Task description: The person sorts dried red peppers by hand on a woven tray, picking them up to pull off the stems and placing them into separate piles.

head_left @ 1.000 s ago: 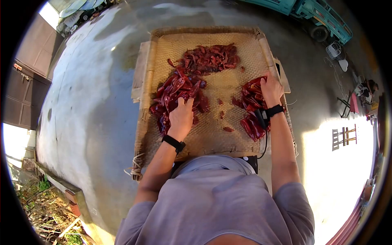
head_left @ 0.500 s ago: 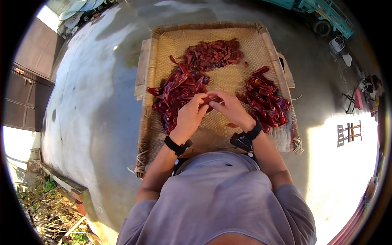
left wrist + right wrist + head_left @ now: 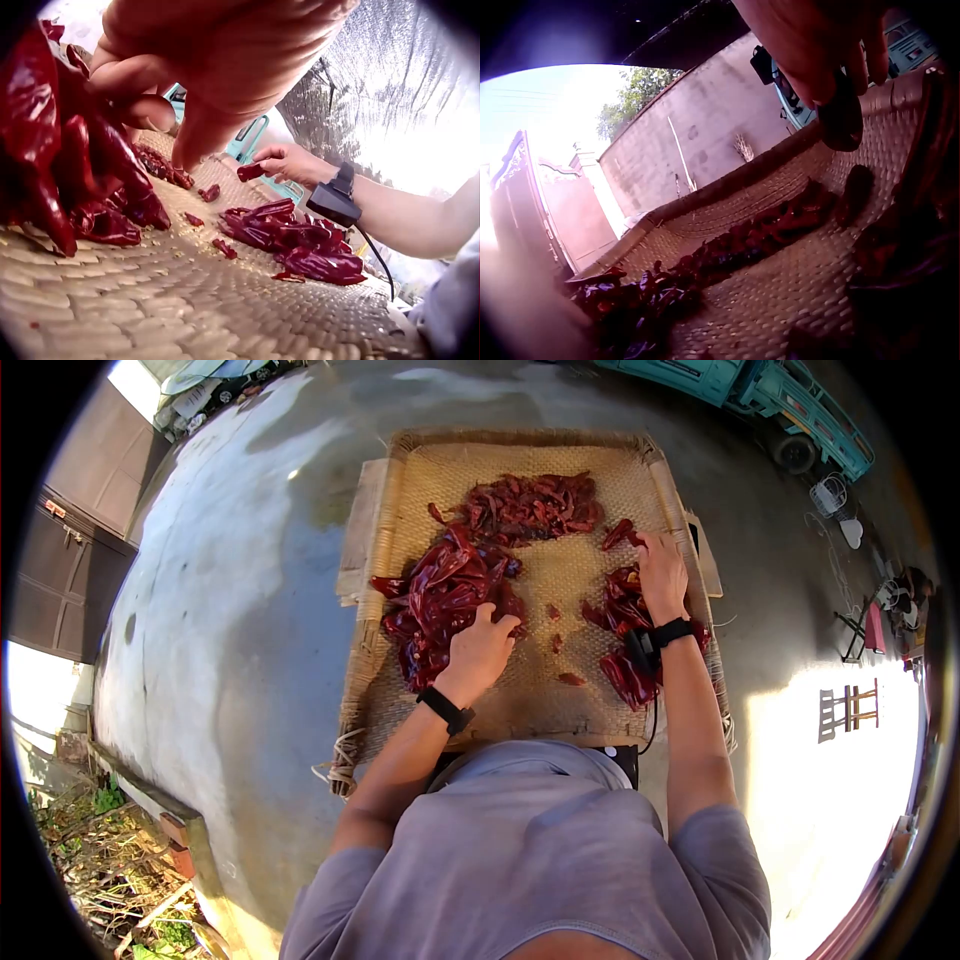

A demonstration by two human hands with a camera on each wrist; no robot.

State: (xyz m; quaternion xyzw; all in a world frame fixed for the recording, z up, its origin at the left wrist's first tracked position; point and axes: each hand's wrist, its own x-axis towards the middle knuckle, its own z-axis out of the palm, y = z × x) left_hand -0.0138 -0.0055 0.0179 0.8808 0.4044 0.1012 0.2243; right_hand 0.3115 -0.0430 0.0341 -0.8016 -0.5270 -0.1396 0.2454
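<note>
On a woven tray (image 3: pixel 565 575) lie dried red chili peppers. My left hand (image 3: pixel 478 660) is at the right edge of the left chili pile (image 3: pixel 440 595); in the left wrist view its fingers bend loosely, thumb apart, with nothing seen pinched between them. Above the far end of the right chili pile (image 3: pixel 625 678), my right hand (image 3: pixel 662 575) pinches a dried chili (image 3: pixel 251 172) at its fingertips, raised off the tray. The right wrist view shows that chili (image 3: pixel 840 124) dark, hanging below the fingers. Another chili (image 3: pixel 855 193) lies under it on the weave.
Torn chili pieces form a heap (image 3: pixel 535 508) at the tray's far side. Several scraps (image 3: pixel 556 644) lie between the piles. The tray has a raised rim (image 3: pixel 520 435). A teal truck (image 3: pixel 770 405) stands on the concrete beyond, with a stool (image 3: pixel 850 705) off to the right.
Half a second ago both hands met over the tray's middle around a chili. They have parted: the left went back to the left pile, the right moved right and away with a chili.
</note>
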